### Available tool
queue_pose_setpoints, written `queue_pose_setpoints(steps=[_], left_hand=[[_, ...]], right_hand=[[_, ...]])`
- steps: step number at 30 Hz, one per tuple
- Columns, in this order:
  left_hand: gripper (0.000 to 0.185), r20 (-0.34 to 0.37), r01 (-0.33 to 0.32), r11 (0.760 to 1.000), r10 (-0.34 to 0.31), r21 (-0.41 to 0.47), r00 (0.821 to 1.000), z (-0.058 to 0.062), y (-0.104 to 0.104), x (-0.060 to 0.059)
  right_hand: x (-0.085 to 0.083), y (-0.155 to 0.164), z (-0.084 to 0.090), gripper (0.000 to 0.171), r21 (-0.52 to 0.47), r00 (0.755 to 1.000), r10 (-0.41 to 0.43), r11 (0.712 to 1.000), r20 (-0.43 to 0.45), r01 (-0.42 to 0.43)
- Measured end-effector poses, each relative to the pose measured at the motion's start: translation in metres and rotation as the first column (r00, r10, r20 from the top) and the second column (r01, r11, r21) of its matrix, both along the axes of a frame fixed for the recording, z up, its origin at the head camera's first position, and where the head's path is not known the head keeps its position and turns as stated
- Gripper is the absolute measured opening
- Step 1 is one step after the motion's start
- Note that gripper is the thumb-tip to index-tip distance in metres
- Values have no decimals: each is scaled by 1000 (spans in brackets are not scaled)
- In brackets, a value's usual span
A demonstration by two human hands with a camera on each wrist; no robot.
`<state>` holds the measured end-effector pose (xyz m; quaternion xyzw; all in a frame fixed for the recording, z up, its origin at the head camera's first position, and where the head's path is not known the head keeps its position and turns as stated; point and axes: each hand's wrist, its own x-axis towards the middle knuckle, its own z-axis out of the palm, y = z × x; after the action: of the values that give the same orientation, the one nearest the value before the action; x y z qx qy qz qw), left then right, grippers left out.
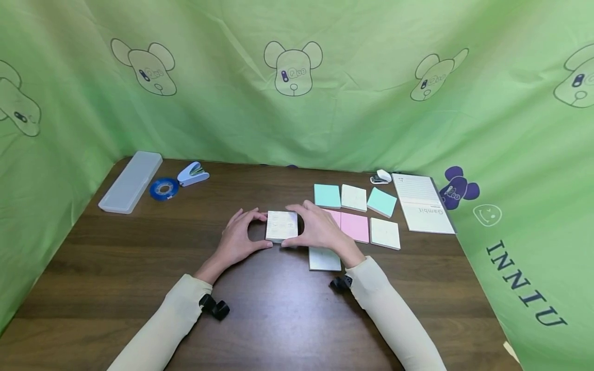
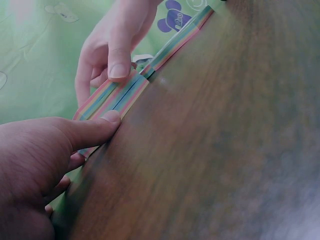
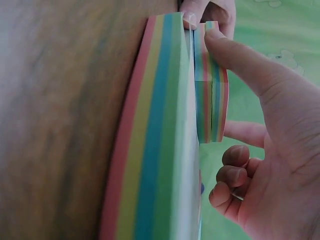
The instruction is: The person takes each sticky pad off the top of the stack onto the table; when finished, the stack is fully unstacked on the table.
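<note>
In the head view, a small stack of sticky note pads with a white top sits mid-table between both hands. My left hand holds its left side, thumb at the near corner and fingers at the far one. My right hand grips the right side the same way. Striped pink, yellow, blue and green edges show on the stack in the left wrist view, where the left thumb presses its side. In the right wrist view, two layered pads lie against the right thumb and index finger.
Right of the stack lie teal pads, pink pads and white pads. One white pad lies beneath the right wrist. Farther out are a notebook, white stapler, blue stapler, tape roll and plastic case.
</note>
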<state>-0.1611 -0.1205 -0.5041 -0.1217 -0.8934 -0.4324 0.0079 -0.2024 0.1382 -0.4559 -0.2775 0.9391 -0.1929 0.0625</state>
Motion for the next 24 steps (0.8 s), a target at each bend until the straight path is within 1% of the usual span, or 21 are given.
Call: queue_pose_setpoints(steps=[4,10,19,24], left_hand=[[63,5,-2,1000,2,3,1000,0,0,1],[63,-2,5,1000,-5,0,1000,1,1,0],[63,-9,2,1000,-2,-8,1000,0,0,0],[63,-11,5,1000,-5,-1,1000,-1,0,-1]], right_hand=[[-2,2,-4,98,-21,1000,-3,1000,29,4],[-3,3,-6,92,-32,1000,16,999,27,-15],[-2,8,-2,90,-60,1000,10,998,17,-9],[1,15,1,90,-76,1000,10,997,-6,-10]])
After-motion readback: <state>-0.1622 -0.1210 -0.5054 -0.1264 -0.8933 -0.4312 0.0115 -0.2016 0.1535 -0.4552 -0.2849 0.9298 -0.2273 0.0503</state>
